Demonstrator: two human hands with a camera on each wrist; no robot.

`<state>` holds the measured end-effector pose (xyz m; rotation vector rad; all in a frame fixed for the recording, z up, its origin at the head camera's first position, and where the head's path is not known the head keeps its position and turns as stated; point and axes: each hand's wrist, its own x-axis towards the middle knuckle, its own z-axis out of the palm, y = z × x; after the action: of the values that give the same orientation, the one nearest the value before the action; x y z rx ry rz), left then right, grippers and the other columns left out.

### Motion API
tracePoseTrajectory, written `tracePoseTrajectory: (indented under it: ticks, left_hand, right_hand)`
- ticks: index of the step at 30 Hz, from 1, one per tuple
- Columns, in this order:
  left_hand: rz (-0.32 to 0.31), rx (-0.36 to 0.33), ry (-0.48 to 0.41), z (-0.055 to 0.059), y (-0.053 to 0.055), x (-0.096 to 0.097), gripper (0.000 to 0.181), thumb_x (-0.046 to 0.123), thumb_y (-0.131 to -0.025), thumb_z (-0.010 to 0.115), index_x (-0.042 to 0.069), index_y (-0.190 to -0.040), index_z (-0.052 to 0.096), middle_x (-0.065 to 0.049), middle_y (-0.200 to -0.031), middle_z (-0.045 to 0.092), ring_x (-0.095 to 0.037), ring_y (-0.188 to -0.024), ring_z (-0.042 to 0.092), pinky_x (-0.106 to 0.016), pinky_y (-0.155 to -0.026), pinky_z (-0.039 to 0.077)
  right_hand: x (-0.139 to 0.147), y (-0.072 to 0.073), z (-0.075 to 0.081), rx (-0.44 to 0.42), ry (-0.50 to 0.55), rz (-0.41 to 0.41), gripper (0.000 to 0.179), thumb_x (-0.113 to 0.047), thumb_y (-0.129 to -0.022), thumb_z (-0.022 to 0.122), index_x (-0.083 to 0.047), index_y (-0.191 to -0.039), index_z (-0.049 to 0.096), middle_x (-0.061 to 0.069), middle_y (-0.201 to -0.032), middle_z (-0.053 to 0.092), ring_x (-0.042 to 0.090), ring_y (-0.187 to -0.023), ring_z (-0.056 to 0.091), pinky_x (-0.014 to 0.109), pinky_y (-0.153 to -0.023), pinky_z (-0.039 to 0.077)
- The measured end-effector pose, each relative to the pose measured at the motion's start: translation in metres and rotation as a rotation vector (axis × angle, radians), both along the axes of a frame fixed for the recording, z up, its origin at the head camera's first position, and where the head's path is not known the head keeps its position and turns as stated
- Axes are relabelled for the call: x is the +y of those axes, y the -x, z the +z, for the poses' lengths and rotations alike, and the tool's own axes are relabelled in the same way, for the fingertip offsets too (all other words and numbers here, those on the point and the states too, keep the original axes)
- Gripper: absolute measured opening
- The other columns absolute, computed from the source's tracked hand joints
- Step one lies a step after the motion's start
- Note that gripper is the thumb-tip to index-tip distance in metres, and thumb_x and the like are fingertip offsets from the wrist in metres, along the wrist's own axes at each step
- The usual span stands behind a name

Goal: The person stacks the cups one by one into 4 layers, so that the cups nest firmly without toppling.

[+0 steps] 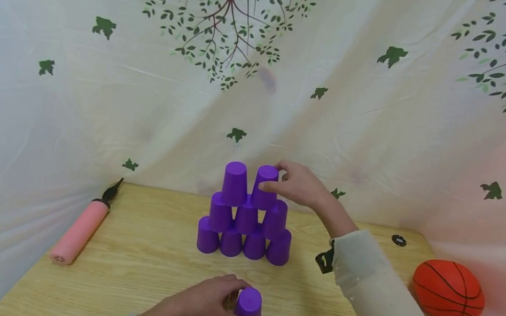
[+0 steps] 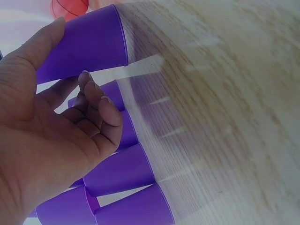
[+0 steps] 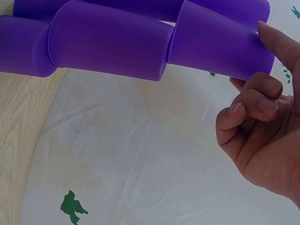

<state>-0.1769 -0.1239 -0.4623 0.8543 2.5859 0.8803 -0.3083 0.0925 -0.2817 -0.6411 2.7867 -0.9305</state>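
Observation:
Purple plastic cups (image 1: 247, 215) stand upside down in a stepped stack, the top row holding two. My right hand (image 1: 300, 185) pinches the right cup of that top row (image 1: 264, 196) between thumb and finger; in the right wrist view this cup (image 3: 220, 42) rests on the cup beneath, the other fingers curled beside it. Nearer to me, a separate upside-down cup (image 1: 250, 309) stands on the table. My left hand (image 1: 208, 300) grips its left side; the left wrist view shows thumb and index finger round this cup (image 2: 89, 44), in front of the stack.
A pink hand pump (image 1: 82, 231) with a black nozzle lies at the left of the wooden table (image 1: 138, 250). On the right are a red basketball-patterned ball (image 1: 449, 291) and a small black disc (image 1: 399, 240). A white curtain (image 1: 179, 131) with leaf prints hangs behind the table.

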Motion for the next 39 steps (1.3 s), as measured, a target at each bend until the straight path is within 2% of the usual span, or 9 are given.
tracePoseTrajectory:
  ticks: [8,18,25,29,35,39]
  left_hand:
    - [-0.009,0.017,-0.002,0.002,-0.001,-0.001,0.059,0.050,-0.079,0.081,0.029,-0.131,0.061,0.019,-0.097,0.055,0.000,-0.087,0.051,-0.020,-0.077,0.045]
    - [-0.013,0.041,0.012,0.002,0.002,0.002,0.057,0.052,-0.080,0.079,0.029,-0.130,0.061,0.018,-0.099,0.056,0.000,-0.090,0.052,-0.021,-0.081,0.046]
    - [-0.017,0.070,0.013,0.002,0.003,0.003,0.057,0.050,-0.080,0.080,0.029,-0.129,0.062,0.018,-0.101,0.057,0.001,-0.092,0.053,-0.022,-0.083,0.047]
    - [-0.015,0.077,0.010,0.001,0.003,0.003,0.056,0.051,-0.080,0.080,0.029,-0.128,0.063,0.018,-0.101,0.057,0.001,-0.093,0.054,-0.023,-0.084,0.048]
    - [-0.016,0.074,-0.004,0.002,0.003,0.003,0.055,0.050,-0.080,0.080,0.028,-0.127,0.063,0.018,-0.098,0.056,0.001,-0.090,0.053,-0.022,-0.082,0.048]
    - [-0.011,0.070,-0.015,0.003,0.004,0.003,0.055,0.051,-0.080,0.080,0.027,-0.127,0.064,0.018,-0.095,0.055,0.001,-0.086,0.052,-0.020,-0.078,0.046]
  right_hand:
    - [0.000,-0.001,0.000,-0.004,0.002,0.001,0.062,-0.049,-0.089,0.070,-0.009,-0.134,0.054,0.010,-0.118,0.068,0.026,-0.099,0.066,0.033,-0.073,0.052]
    - [0.002,0.002,-0.002,0.008,-0.011,0.004,0.066,-0.052,-0.088,0.070,-0.009,-0.136,0.053,0.010,-0.123,0.067,0.028,-0.105,0.065,0.038,-0.080,0.054]
    - [0.007,0.003,-0.004,0.018,-0.012,0.014,0.069,-0.052,-0.087,0.071,-0.009,-0.138,0.052,0.010,-0.121,0.067,0.025,-0.098,0.065,0.035,-0.076,0.052]
    - [0.011,0.002,-0.005,0.010,0.004,0.017,0.069,-0.051,-0.087,0.071,-0.009,-0.139,0.051,0.010,-0.123,0.067,0.026,-0.100,0.066,0.036,-0.078,0.053]
    - [0.020,-0.004,-0.006,0.005,0.002,0.001,0.072,-0.053,-0.087,0.071,-0.011,-0.142,0.050,0.012,-0.133,0.062,0.029,-0.111,0.064,0.041,-0.085,0.053]
    - [0.028,-0.006,-0.010,0.026,-0.004,0.000,0.071,-0.052,-0.088,0.070,-0.009,-0.141,0.051,0.014,-0.137,0.060,0.029,-0.110,0.064,0.041,-0.084,0.054]
